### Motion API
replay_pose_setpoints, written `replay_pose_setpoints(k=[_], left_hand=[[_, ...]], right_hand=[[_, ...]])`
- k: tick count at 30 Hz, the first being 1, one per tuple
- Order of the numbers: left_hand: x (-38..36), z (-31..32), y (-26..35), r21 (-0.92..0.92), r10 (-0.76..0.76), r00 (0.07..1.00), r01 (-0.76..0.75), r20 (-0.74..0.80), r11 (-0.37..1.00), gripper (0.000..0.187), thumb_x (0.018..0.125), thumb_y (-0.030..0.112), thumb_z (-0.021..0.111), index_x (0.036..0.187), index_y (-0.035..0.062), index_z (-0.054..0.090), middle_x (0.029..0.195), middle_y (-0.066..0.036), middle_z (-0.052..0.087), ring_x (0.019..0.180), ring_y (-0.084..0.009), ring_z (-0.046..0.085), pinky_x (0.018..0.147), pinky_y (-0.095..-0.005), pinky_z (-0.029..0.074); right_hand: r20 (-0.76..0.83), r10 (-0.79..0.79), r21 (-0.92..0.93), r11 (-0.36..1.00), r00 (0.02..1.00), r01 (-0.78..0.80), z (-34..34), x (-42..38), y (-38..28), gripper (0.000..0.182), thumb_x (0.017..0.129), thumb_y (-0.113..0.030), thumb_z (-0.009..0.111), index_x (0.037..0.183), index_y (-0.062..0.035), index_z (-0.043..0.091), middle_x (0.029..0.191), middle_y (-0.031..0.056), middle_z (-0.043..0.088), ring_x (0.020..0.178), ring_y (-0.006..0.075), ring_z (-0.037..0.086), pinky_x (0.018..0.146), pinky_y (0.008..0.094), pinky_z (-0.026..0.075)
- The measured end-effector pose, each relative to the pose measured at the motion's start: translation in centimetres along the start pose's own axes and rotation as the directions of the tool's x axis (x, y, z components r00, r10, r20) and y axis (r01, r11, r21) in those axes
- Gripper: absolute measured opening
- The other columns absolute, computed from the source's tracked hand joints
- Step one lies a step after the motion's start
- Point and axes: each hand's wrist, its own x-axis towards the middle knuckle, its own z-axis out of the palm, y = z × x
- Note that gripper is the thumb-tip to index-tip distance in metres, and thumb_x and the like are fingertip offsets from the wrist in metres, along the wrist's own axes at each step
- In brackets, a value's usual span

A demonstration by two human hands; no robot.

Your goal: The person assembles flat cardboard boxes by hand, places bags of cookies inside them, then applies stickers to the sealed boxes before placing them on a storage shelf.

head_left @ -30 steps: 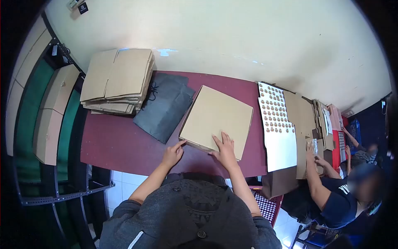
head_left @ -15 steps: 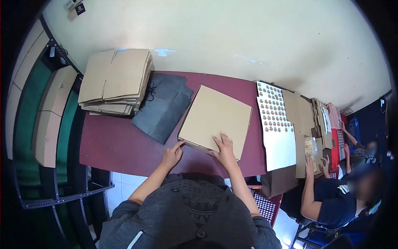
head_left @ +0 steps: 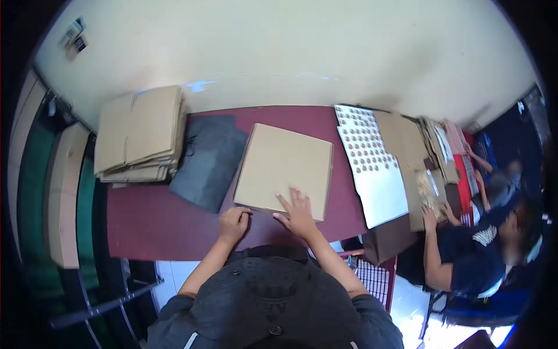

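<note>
The cardboard box [head_left: 279, 163] lies flat on the dark red bench [head_left: 151, 227], slightly askew, between a dark grey bag [head_left: 206, 163] and a white sheet of stickers [head_left: 381, 200]. The right grip [head_left: 297, 214] is spread, palm down, on the top near the front edge, with the thumb by that edge; it is clasping nothing. The left grip [head_left: 234, 222] is folded into a loose fist just beside the near left corner; I cannot tell whether a knuckle touches the board, and nothing shows inside it.

The box looks stiff and dry, broad and shallow, probably light if hollow, though what it contains is hidden. The smooth board could slide on the bench under a sideways push. Its corners should be firm, while the middle of the top would likely give or dent under pressure. The surest hold would be low on two opposite side walls, rather than by the top panel alone
</note>
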Motion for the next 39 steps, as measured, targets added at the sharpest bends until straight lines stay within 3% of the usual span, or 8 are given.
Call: replay_pose_setpoints(k=[2, 3, 6, 17, 27, 30, 35, 39], left_hand=[[1.6, -0.4, 1.5, 0.098, -0.151, 0.936, 0.126, 0.318, 0.987, 0.024, 0.077, 0.011, 0.060, 0.101, 0.0108, 0.064, 0.105, -0.012, 0.062, 0.101, -0.0302, 0.057, 0.082, -0.0379, 0.047], [2.5, -0.1, 2.2, 0.079, -0.118, 0.932, 0.096, 0.343, 0.992, 0.024, 0.077, 0.011, 0.060, 0.101, 0.0108, 0.064, 0.105, -0.012, 0.062, 0.101, -0.0302, 0.057, 0.082, -0.0379, 0.047], [2.8, 1.6, 2.1, 0.172, 0.044, 0.841, -0.161, 0.539, 0.972, 0.055, 0.084, 0.034, 0.057, 0.135, 0.0164, 0.044, 0.144, -0.017, 0.029, 0.134, -0.0412, 0.021, 0.109, -0.0522, 0.017], [-2.3, 2.3, 6.7, 0.298, -0.088, 0.815, -0.107, 0.572, 0.948, 0.060, 0.083, 0.022, 0.055, 0.140, 0.0176, 0.036, 0.146, -0.022, 0.023, 0.132, -0.0487, 0.020, 0.108, -0.0540, 0.020], [-2.3, 0.4, 10.6, 0.329, -0.179, 0.768, -0.043, 0.615, 0.944, 0.053, 0.084, 0.020, 0.054, 0.134, 0.0117, 0.043, 0.139, -0.023, 0.035, 0.126, -0.0475, 0.031, 0.104, -0.0500, 0.029], [-1.5, 1.6, 11.3, 0.213, -0.121, 0.832, 0.004, 0.542, 0.977, 0.034, 0.084, 0.019, 0.054, 0.115, 0.0060, 0.058, 0.120, -0.024, 0.050, 0.112, -0.0448, 0.044, 0.097, -0.0493, 0.036], [2.6, 5.9, 16.8, -0.278, 0.131, 0.706, 0.097, 0.696, 0.955, 0.025, 0.085, 0.015, 0.053, 0.107, 0.0060, 0.060, 0.105, -0.017, 0.059, 0.098, -0.0350, 0.056, 0.085, -0.0402, 0.046], [6.7, 12.8, 19.9, -0.402, 0.272, 0.604, 0.088, 0.749, 0.911, 0.025, 0.086, 0.015, 0.053, 0.108, 0.0057, 0.059, 0.104, -0.017, 0.059, 0.099, -0.0347, 0.056, 0.086, -0.0406, 0.045]], right_hand=[[-0.022, 0.029, -0.009, 1.000, 0.999, -0.030, 0.7, 0.0, 0.4, 0.060, 0.089, -0.049, 0.047, 0.142, -0.0260, 0.030, 0.148, 0.0208, 0.017, 0.137, 0.0379, 0.017, 0.109, 0.0553, 0.014], [-0.026, 0.011, -0.011, 1.000, 1.000, -0.011, 0.9, 0.0, 0.5, 0.058, 0.091, -0.048, 0.045, 0.143, -0.0268, 0.029, 0.149, 0.0193, 0.018, 0.138, 0.0354, 0.017, 0.109, 0.0542, 0.013], [-0.107, 0.037, 0.010, 0.999, 0.994, -0.036, 1.1, -0.7, 0.7, 0.052, 0.093, -0.042, 0.042, 0.142, -0.0262, 0.032, 0.149, 0.0133, 0.022, 0.137, 0.0328, 0.021, 0.110, 0.0524, 0.015], [-0.194, 0.286, 0.007, 0.957, 0.938, -0.290, 1.2, -7.4, 2.2, 0.047, 0.095, -0.034, 0.039, 0.141, -0.0237, 0.034, 0.147, 0.0113, 0.026, 0.136, 0.0328, 0.024, 0.109, 0.0545, 0.014], [-0.227, 0.250, 0.116, 0.966, 0.941, -0.229, 1.5, -8.0, 2.3, 0.046, 0.093, -0.027, 0.043, 0.138, -0.0195, 0.038, 0.146, 0.0155, 0.027, 0.134, 0.0381, 0.024, 0.107, 0.0591, 0.013], [-0.249, 0.199, 0.117, 0.978, 0.948, -0.175, 1.0, -7.9, 3.3, 0.044, 0.092, -0.026, 0.043, 0.135, -0.0166, 0.042, 0.143, 0.0163, 0.031, 0.133, 0.0381, 0.027, 0.107, 0.0577, 0.016], [-0.341, 0.209, 0.441, 0.896, 0.916, -0.040, 0.9, -8.3, 7.0, 0.035, 0.089, -0.020, 0.051, 0.122, -0.0096, 0.054, 0.132, 0.0169, 0.046, 0.126, 0.0345, 0.039, 0.107, 0.0499, 0.026], [-0.577, 0.433, 0.433, 0.881, 0.693, -0.190, -1.8, -8.0, 14.1, 0.019, 0.083, -0.008, 0.059, 0.100, -0.0042, 0.064, 0.114, 0.0154, 0.058, 0.110, 0.0327, 0.053, 0.099, 0.0433, 0.039]])
